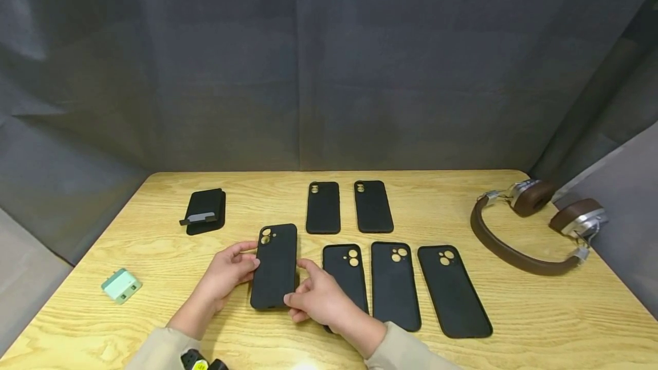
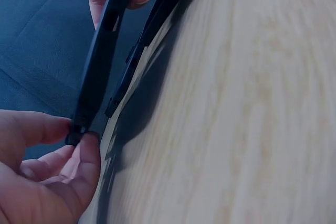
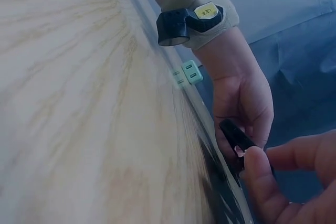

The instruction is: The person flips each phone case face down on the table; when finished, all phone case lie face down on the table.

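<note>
Between the 2 hands, just above the wooden table (image 1: 514,313), a black phone case (image 1: 275,266) is held with its camera cutout pointing away from the person. Pinching its left edge near the top, the left hand (image 1: 226,274) has thumb and fingers curled round the rim; the left wrist view shows the case edge-on, caught between thumb and fingertip. Gripping the lower right corner, the right hand (image 1: 316,298) closes its thumb and fingers on the case as well, and its thumb is seen pressing the case's edge in the right wrist view.

Just right of the right hand, partly under it, lies another black case (image 1: 345,270), with 2 more black cases (image 1: 394,285) (image 1: 452,291) in a row further right of that hand. Beyond both hands, toward the far side of the table, 2 black cases (image 1: 323,207) (image 1: 373,206) lie side by side. Ahead and left of the left hand, well apart from it, sits a black power bank (image 1: 204,211) with a grey band. Further left of the left hand, near the table edge, lies a pale green charger plug (image 1: 121,285). Far to the right of the right hand, brown headphones (image 1: 534,227) rest by the table's corner. On the left wrist sits a black band with a yellow label (image 3: 189,18).
</note>
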Motion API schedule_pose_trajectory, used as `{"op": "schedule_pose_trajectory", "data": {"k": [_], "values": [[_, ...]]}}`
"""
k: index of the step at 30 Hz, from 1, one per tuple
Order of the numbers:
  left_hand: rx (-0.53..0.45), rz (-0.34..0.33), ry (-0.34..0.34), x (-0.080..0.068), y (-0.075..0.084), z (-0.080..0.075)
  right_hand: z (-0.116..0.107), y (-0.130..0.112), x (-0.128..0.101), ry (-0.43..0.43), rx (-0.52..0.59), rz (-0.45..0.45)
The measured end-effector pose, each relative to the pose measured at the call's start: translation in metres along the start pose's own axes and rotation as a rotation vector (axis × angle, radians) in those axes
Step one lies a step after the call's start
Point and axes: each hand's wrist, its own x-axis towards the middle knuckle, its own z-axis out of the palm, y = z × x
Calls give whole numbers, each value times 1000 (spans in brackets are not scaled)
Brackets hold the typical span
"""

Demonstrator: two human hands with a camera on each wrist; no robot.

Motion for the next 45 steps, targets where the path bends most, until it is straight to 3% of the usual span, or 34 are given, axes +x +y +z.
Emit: {"op": "schedule_pose_trajectory", "data": {"k": [9, 16, 27, 34, 45], "values": [[127, -9, 20, 1, -4, 1, 3, 1, 4, -23, -79, 42], [302, 3, 39, -3, 1, 5, 6, 3, 8, -31, -134, 78], [499, 7, 53, -6, 1, 6, 13, 1, 11, -38, -380, 57], [509, 14, 52, -6, 1, 7, 13, 0, 14, -25, -474, 50], [449, -20, 68, -9, 0, 1, -1, -4, -1, -34, -331, 55]]}}
